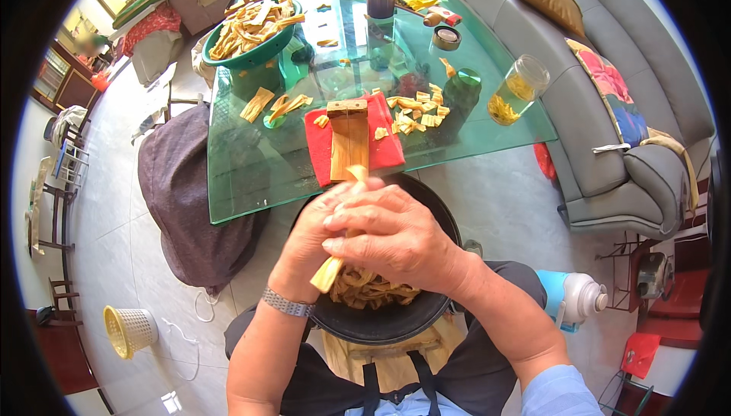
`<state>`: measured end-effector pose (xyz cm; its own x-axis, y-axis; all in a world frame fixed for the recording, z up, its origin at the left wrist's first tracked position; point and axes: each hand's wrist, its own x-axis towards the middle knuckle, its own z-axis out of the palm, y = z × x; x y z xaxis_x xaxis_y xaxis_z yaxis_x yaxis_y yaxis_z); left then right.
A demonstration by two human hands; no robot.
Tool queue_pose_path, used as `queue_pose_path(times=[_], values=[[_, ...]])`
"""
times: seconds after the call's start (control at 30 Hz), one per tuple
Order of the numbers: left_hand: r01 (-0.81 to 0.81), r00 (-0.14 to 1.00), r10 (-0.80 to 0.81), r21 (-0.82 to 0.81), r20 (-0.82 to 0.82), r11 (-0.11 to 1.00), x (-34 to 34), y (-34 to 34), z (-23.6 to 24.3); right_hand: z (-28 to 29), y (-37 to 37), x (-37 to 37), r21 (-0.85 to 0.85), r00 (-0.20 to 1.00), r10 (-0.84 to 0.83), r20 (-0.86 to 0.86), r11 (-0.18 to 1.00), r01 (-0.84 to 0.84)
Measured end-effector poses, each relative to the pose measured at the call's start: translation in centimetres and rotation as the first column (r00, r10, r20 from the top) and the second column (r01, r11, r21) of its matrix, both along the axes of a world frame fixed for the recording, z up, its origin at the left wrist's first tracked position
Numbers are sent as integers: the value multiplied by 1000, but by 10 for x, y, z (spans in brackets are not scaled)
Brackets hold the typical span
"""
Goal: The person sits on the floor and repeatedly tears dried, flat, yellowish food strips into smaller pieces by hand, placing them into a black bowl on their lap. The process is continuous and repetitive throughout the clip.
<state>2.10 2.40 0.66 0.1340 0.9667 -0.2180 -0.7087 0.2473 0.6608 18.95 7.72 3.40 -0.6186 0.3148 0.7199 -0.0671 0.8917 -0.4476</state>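
Bamboo strip (332, 270), pale yellow and flat, runs through the clasped hands: its lower end pokes out below the grip over the black basin (381, 321), and a short upper tip shows just above the fingers, touching the near end of the wooden block (349, 140). Both hands are clenched around the strip, the right hand (396, 237) laid over the left hand (316, 233), fingers of the two overlapping so that the middle of the strip is hidden. A metal watch (287, 303) sits on the left wrist, below and to the left of the grip. Directly under the grip, the basin rests on the person's lap and holds a heap of thin curled yellow shavings (371, 286). Just beyond the grip, the wooden block lies on a red cloth (388, 145) at the near edge of the glass table (244, 180). Farther beyond and to the right of the cloth are small cut yellow pieces (415, 113), and well beyond to the left stands a green bowl (263, 54) heaped with longer strips. Far to the right of the grip a clear jar (518, 88) lies tilted on the table, near a grey sofa (609, 111). Down to the left, on the floor, a yellow basket (131, 330) stands.
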Motion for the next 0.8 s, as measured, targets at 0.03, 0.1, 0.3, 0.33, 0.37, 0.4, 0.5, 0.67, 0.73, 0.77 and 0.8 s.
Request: queue_pose_path(times=[0.03,0.1,0.3,0.33,0.37,0.4,0.5,0.67,0.73,0.77,0.8], values=[[-37,999,38,-15,22,999,-4,2,5,-1,3,1,-18,1000,-10,-17,1000,9],[-133,989,135,-41,54,990,0,4,14,2,7,2,-7,998,-68,-18,998,68],[-119,974,128,-60,184,991,-3,7,24,-8,14,12,104,988,-78,132,992,65],[-113,974,126,-77,189,991,-4,6,23,-8,12,12,115,985,-80,151,991,62],[-108,973,124,-95,194,990,-5,6,22,-8,11,10,127,982,-81,170,990,60],[-103,973,124,-111,197,988,-8,5,20,-8,8,7,139,979,-82,187,989,56],[-214,973,223,-134,57,968,-10,0,2,-7,-4,-1,107,984,-82,160,992,66],[-177,981,186,-148,48,973,-6,-1,2,-12,-1,0,79,990,-83,116,994,74],[-78,997,79,-172,0,982,-14,-4,-2,-11,0,-1,42,993,-28,119,999,24],[-57,991,35,-164,-130,985,-13,-6,-3,-14,1,-3,45,996,-10,87,999,7],[-15,988,-4,-120,-157,993,-14,-9,-3,-15,1,-2,-12,996,10,89,1000,-8]])
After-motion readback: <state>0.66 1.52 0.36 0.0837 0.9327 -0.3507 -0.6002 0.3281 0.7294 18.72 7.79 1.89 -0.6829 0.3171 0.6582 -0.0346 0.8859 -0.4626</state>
